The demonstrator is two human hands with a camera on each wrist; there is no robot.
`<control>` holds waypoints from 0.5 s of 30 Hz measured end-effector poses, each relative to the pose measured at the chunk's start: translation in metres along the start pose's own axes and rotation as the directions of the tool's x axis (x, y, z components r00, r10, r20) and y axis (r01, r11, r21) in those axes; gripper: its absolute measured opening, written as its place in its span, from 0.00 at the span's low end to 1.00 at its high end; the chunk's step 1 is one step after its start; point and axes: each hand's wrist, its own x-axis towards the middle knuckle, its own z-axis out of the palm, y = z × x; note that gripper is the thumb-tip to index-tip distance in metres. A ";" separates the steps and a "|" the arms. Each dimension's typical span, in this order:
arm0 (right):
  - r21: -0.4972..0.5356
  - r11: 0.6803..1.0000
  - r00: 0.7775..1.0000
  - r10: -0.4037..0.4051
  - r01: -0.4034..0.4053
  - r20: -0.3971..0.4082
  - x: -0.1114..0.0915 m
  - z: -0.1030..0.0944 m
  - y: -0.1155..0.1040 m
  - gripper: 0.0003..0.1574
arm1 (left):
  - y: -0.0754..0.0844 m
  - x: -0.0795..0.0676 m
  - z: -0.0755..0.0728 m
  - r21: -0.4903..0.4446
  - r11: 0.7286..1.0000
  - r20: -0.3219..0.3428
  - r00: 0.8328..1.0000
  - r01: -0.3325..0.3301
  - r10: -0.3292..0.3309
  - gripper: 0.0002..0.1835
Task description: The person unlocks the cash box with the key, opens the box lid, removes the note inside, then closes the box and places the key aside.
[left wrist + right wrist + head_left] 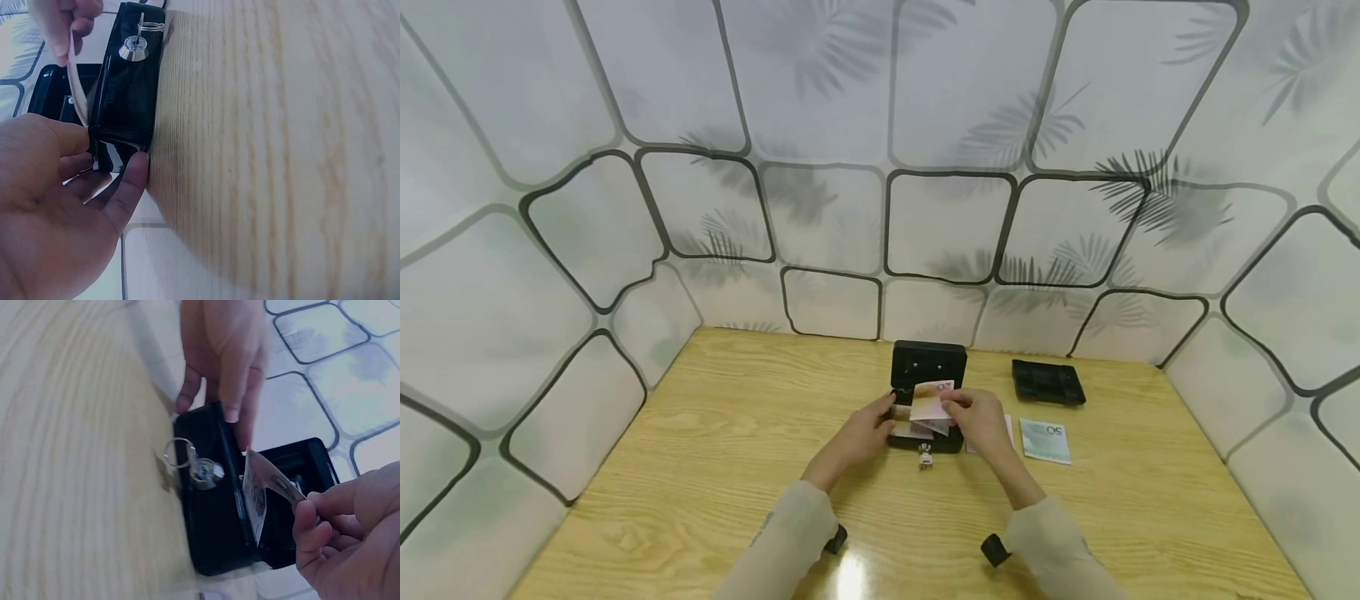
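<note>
A small black cash box (951, 445) stands on the table with its lid (928, 353) raised. My left hand (863, 433) holds the box's left end, fingers and thumb at its wall. Between thumb and fingertips, my right hand (983, 422) pinches a folded pinkish banknote (929, 402) marked 20, over the open box. Another pale note (904, 425) shows in the box beneath it. In the right wrist view, a key on a ring (177, 454) sits in the lock (207, 474) at the box's front. Most of the box's inside is hidden by the notes.
Right of the box lies a greenish banknote (1046, 442) marked 50. A pinkish note (1010, 428) is partly hidden behind my right hand. A black compartment tray (1048, 383) lies farther back on the wooden table (737, 433). Patterned wall covering (835, 304) encloses the back and sides.
</note>
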 end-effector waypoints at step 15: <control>0.155 0.988 0.998 0.019 -0.010 -0.059 -0.004 -0.043 0.000 0.12 | -0.001 0.000 0.000 -0.012 1.000 -0.009 1.000 -0.011 0.011 0.30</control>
